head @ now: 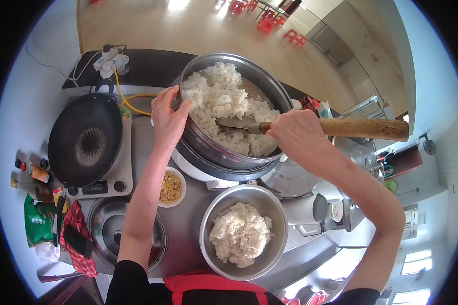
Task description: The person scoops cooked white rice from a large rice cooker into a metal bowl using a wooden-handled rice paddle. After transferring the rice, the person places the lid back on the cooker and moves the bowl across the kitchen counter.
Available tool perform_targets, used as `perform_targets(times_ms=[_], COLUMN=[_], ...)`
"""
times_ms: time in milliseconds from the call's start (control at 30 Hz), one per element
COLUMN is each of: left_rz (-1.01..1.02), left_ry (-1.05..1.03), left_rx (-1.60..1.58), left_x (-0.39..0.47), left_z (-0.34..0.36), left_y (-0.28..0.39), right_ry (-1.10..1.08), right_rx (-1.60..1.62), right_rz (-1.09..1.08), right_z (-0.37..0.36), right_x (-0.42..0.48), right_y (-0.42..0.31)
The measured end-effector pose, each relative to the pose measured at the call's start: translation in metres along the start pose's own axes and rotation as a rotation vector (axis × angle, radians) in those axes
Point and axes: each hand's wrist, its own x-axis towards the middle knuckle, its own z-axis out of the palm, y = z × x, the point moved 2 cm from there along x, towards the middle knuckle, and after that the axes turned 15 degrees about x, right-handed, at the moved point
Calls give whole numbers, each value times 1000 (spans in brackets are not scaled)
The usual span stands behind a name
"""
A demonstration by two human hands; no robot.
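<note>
A large round metal steamer pot (269, 82) holds cooked white rice (223, 93), heaped toward its left side. My left hand (170, 116) grips the pot's left rim, with the thumb over the edge. In my right hand (297, 131) is a metal spatula (366, 129) with a thick wooden handle, gripped near the metal ferrule. Its blade is partly sunk in the rice. Closer to my body stands a metal bowl (205, 238) with a mound of white rice (240, 234) in it. A small white bowl of yellow chopped bits (171, 187) sits beside my left forearm.
At left, a black wok (66, 141) rests on an induction cooker (118, 171). A metal lid (99, 225) lies partly under my left forearm. Bottles (36, 172) and a phone (78, 242) on a red checked cloth (84, 265) line the left side. A power strip (110, 63) stands behind.
</note>
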Motion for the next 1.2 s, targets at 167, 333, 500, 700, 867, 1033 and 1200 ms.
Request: perform_targets(times_ms=[167, 333, 500, 700, 867, 1033, 1200], left_rz=[7, 10, 66, 289, 461, 548, 544], left_ry=[-33, 164, 180, 127, 202, 201, 173], left_rx=[-11, -56, -184, -126, -22, -32, -77], left_x=[1, -25, -33, -32, -26, -16, -13], left_z=[-2, -19, -23, -23, -21, -23, -24], left_y=[-1, 25, 34, 35, 28, 28, 22], right_ry=[22, 148, 169, 162, 202, 218, 335], right_rx=[31, -54, -52, -43, -70, -144, -211], right_rz=[35, 28, -3, 32, 44, 79, 264], right_z=[-28, -27, -11, 7, 18, 53, 96], right_x=[-9, -22, -5, 19, 37, 54, 90], right_y=[14, 15, 21, 24, 23, 16, 6])
